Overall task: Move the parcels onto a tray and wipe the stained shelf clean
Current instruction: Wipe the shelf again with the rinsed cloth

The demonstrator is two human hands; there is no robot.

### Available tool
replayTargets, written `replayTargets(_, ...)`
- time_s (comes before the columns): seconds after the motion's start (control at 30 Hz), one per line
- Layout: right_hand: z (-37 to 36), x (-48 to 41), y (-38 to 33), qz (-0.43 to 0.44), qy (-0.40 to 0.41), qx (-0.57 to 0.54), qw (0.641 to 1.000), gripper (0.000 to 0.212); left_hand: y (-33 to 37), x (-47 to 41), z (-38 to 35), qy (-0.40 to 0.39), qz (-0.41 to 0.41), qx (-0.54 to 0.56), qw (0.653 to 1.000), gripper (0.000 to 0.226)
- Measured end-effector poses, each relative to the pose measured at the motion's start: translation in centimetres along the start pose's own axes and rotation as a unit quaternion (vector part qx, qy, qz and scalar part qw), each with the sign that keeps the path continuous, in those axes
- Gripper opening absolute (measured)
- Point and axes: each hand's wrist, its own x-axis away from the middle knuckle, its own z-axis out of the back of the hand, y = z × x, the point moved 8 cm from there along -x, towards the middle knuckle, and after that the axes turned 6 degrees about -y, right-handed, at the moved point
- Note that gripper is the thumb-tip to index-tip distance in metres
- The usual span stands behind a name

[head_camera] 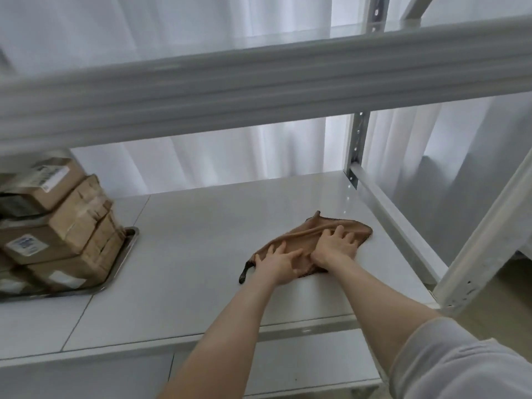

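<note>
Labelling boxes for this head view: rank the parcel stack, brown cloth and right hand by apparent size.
1. parcel stack, though cropped at the left edge.
2. brown cloth, partly covered.
3. right hand.

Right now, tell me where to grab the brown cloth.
Pinch the brown cloth by its dark corner tail, probably from the near left: it pokes out beside the left hand, while the rest lies flat on the shelf under it and the right hand.
</note>
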Motion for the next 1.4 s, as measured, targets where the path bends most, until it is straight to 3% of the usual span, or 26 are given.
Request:
replayTargets(0.17,-4.3,3.6,-11.6,0.154,-0.097,0.010,0.983,0.069,-11.9,4.7,0.8,0.021,0.093,0.033,0.995,0.062)
replayTargets(0.43,-9.9,12.0,-27.3,0.312,-0.159,0.070,0.934,0.063,-28.6,13.7,-0.2,0.058,0.236,0.090,0.966,0.067)
replayTargets(0.6,-11.3,16.5,-31.2,0.398,-0.168,0.070,0.899,0.054,-32.3,15.3,-0.3,0.064,0.274,0.084,0.956,0.080)
replayTargets(0.8,-10.0,14.6,-26.0,0.355,-0.147,0.038,0.922,0.047,-25.7,12.1,1.1,0.076,0.186,0.051,0.978,0.050)
replayTargets(1.03,-6.1,8.6,-11.0,0.197,-0.127,0.033,0.971,0.061,-11.5,6.4,-0.8,0.008,0.065,-0.010,0.998,0.069)
replayTargets(1.23,-3.6,5.2,3.6,0.042,-0.102,-0.004,0.994,0.065,2.1,3.2,-3.3,-0.025,-0.006,-0.029,0.999,0.059)
replayTargets(1.4,-2.2,5.2,10.7,-0.059,-0.100,0.002,0.993,0.073,10.3,3.1,-5.2,-0.029,-0.069,-0.044,0.996,0.052)
